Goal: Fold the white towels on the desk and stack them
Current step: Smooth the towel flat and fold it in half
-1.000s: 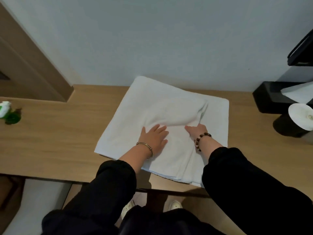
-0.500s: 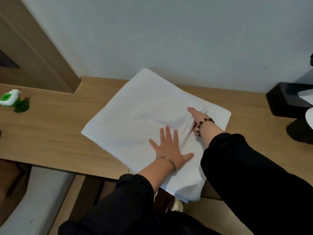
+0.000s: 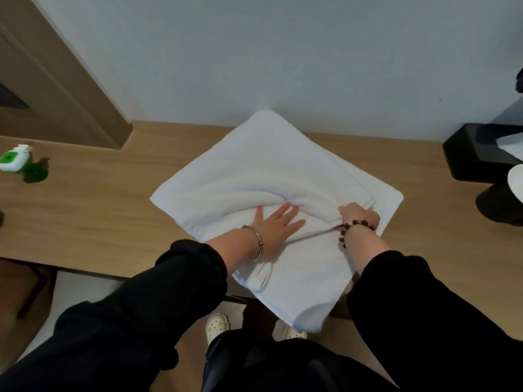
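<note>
A stack of white towels [image 3: 254, 165] lies on the wooden desk [image 3: 93, 210], turned like a diamond, with its near corner hanging over the front edge. The top towel is bunched into a ridge across the middle. My left hand [image 3: 276, 226] presses flat on the towels just below that ridge, fingers spread. My right hand [image 3: 359, 216] grips the towel's edge at the right end of the ridge, fingers curled into the layers.
A small green and white bottle [image 3: 15, 161] stands at the desk's left end. A black tissue box [image 3: 478, 154] and a dark cup with a white lid [image 3: 509, 199] sit at the right. A grey wall [image 3: 283, 52] backs the desk.
My left hand slid up and left across the towel, pushing a ridge into it. My right hand closed on the towel's right edge and drew it nearer.
</note>
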`<control>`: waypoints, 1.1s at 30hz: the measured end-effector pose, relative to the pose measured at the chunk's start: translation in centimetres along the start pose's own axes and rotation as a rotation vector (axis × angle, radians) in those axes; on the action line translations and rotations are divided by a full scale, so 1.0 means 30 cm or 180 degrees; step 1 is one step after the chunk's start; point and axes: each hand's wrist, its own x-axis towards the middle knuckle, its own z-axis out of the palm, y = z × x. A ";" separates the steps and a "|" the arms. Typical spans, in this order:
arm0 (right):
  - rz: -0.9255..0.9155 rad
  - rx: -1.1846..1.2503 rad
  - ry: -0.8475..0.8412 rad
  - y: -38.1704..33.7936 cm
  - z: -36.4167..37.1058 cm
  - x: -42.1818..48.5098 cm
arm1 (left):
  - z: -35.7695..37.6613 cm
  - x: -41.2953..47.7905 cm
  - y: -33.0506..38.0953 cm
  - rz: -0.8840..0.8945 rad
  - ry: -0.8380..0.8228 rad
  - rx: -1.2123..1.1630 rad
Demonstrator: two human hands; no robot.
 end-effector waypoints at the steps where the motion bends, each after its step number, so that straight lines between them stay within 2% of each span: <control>1: 0.0031 0.0115 0.0212 0.023 -0.002 0.004 | -0.007 0.000 -0.001 0.0072 -0.0030 0.0070; 5: -0.0034 0.0297 0.0610 0.047 -0.019 -0.027 | -0.035 0.013 0.009 0.0251 -0.0129 0.0339; 10: -0.0005 0.0161 0.0578 0.074 -0.066 -0.060 | -0.055 0.035 0.014 0.0460 -0.0204 0.0563; 12: -0.0067 0.0136 0.0404 0.091 -0.085 -0.075 | -0.058 0.043 0.013 0.0574 -0.0147 0.0662; 17: 0.0438 0.0692 0.0893 0.142 -0.086 -0.092 | -0.072 0.080 -0.019 0.0861 0.0074 0.1247; 21: 0.0370 0.0692 0.0702 0.230 -0.027 -0.139 | -0.058 0.071 -0.120 0.0961 0.0316 0.1618; 23: 0.0359 0.0771 0.0274 0.257 0.036 -0.168 | -0.056 0.041 -0.207 0.0807 0.0422 0.1622; 26: 0.0637 0.1116 -0.0338 0.252 0.119 -0.205 | -0.054 -0.021 -0.336 0.0258 0.0462 0.1278; 29: 0.0746 0.1266 -0.0207 0.238 0.131 -0.198 | -0.030 -0.082 -0.364 -0.0161 0.0715 0.0930; 33: 0.0437 0.1145 0.0155 0.199 0.071 -0.148 | 0.006 -0.121 -0.290 -0.0429 0.1544 0.0335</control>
